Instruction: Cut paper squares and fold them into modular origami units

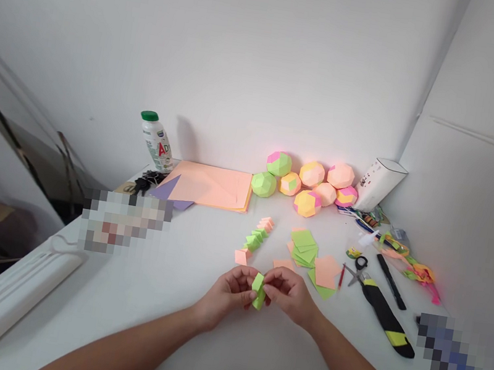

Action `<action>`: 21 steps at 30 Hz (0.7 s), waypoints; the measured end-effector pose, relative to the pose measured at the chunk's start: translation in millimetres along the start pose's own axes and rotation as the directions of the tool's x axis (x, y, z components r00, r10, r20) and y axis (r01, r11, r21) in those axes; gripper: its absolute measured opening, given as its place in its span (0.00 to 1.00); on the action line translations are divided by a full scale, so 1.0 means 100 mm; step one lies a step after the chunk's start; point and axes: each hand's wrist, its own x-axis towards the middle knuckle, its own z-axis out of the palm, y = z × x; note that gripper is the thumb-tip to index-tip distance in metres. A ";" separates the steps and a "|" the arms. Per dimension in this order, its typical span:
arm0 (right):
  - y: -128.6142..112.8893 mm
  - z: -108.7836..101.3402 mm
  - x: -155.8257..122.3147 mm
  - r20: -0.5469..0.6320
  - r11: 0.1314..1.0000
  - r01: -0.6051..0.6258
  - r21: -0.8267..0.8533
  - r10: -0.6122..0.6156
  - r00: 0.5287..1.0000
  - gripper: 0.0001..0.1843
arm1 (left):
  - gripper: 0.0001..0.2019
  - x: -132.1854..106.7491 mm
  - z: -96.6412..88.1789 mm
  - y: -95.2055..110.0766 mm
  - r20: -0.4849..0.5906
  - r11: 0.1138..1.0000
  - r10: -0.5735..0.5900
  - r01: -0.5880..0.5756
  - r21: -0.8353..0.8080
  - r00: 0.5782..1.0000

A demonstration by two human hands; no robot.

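Note:
A small folded green paper piece (259,291) is held over the white table (173,298), near its front middle. My left hand (228,294) pinches it from the left and my right hand (288,294) pinches it from the right, fingers of both closed around it. Just beyond my hands lies a row of folded green and pink paper units (255,239), and to the right a loose pile of green and pink paper squares (310,256).
Several coloured paper balls (307,185) sit by the back wall beside a white box (378,184). Peach paper sheets (212,186) and a white bottle (156,140) lie at back left. Scissors (358,268), a utility knife (387,320) and pens lie at right.

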 end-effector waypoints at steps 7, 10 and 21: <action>0.00 0.00 0.00 0.013 0.999 -0.019 0.040 0.019 1.000 0.08 | 0.13 -0.03 0.02 0.02 0.038 0.997 -0.012 0.010 0.071 0.999; -0.02 0.00 0.01 0.030 0.999 -0.040 0.025 0.039 0.999 0.08 | 0.15 -0.03 0.03 0.01 0.061 0.999 0.002 -0.004 0.037 0.998; -0.03 -0.01 0.01 0.002 0.994 -0.020 -0.105 0.020 1.000 0.07 | 0.11 -0.03 0.03 0.00 0.112 0.999 0.030 -0.031 0.006 0.993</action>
